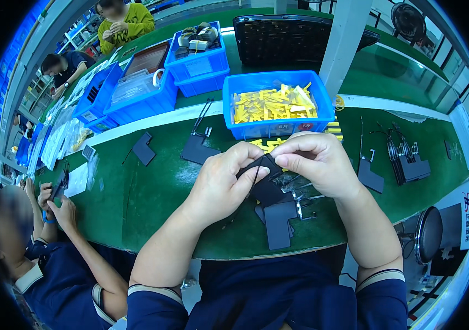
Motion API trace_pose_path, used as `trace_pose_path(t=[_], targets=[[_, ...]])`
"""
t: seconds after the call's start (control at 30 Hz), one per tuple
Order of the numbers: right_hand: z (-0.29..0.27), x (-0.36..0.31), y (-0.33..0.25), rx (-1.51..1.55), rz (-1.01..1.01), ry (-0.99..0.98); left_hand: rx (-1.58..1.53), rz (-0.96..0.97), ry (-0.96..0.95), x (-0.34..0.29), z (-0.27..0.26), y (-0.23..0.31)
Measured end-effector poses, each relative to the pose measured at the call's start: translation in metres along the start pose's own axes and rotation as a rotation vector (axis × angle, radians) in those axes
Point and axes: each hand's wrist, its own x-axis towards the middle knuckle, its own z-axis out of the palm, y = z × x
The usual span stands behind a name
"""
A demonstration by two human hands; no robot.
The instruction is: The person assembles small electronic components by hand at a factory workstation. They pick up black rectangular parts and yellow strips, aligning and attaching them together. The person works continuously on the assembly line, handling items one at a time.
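A black flat part [268, 191] with a thin black cable is gripped between the thumb and fingers of my left hand [222, 184]. My right hand [318, 164] is closed in a pinch at the part's upper right corner; whatever sits between those fingertips is too small to make out. Just below, more black L-shaped parts [278, 226] lie on the green table [157, 212], with metal brackets and thin rods sticking out to the right. Loose yellow strips [267, 144] lie behind my hands, partly covered by them.
Ahead stands a blue bin [280, 130] of yellow strips. More L-shaped parts lie left [195, 148] and right [371, 176]. Further blue bins [141, 107] and a black case [284, 41] stand behind. At the left a co-worker's hands [64, 212] hold a similar part.
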Motion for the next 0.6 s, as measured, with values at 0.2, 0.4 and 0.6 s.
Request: trace_pose_path(t=[0.2, 0.4, 0.6], targets=[[-0.002, -0.002, -0.007, -0.293, -0.181, 0.004, 0.050, 0.037, -0.017, -0.001, 0.001, 0.003], [0.006, -0.006, -0.011, -0.478, -0.333, 0.089, -0.020, 0.015, -0.062, -0.002, 0.001, 0.000], [0.013, -0.007, -0.010, -0.613, -0.553, 0.160, -0.143, -0.080, -0.112, -0.002, -0.002, 0.004]])
